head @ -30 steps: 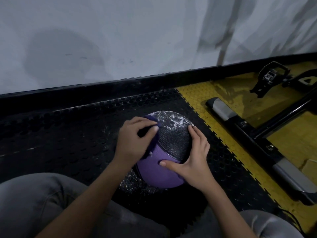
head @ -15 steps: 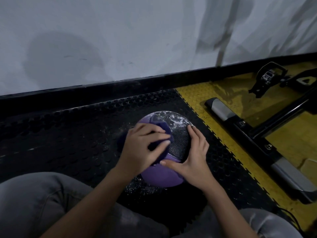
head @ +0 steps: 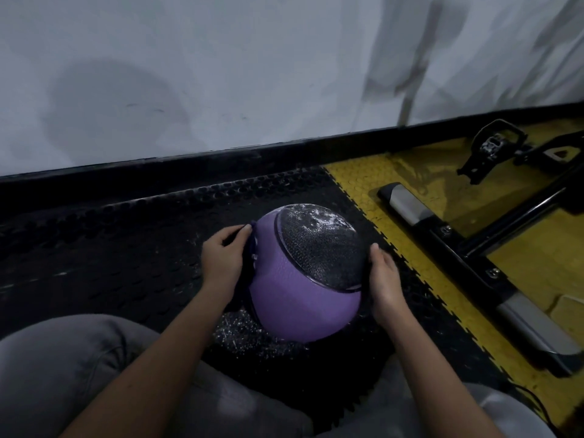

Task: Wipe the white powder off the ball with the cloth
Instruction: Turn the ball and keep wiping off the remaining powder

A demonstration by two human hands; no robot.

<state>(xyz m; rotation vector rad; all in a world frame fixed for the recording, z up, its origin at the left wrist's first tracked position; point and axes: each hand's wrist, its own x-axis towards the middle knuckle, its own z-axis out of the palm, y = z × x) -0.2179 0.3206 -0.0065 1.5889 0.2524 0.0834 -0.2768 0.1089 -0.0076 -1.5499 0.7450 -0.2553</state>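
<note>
A purple ball [head: 297, 298] with a black textured panel [head: 319, 248] sits on the black studded floor mat between my knees. White powder [head: 316, 216] speckles the far top of the black panel. My left hand [head: 222, 259] holds a dark purple cloth [head: 251, 245] against the ball's left side; only a strip of the cloth shows between palm and ball. My right hand [head: 384, 279] rests flat against the ball's right side with straight fingers.
Spilled white powder [head: 243, 336] lies on the black mat [head: 110, 263] under the ball. To the right, on yellow flooring [head: 521, 270], stands a black metal equipment frame [head: 467, 251] with a pedal [head: 493, 147]. A white wall [head: 252, 74] closes off the far side.
My left hand slid with the cloth from the ball's top down to its left side. My right hand moved from the front to the right side, and the ball turned.
</note>
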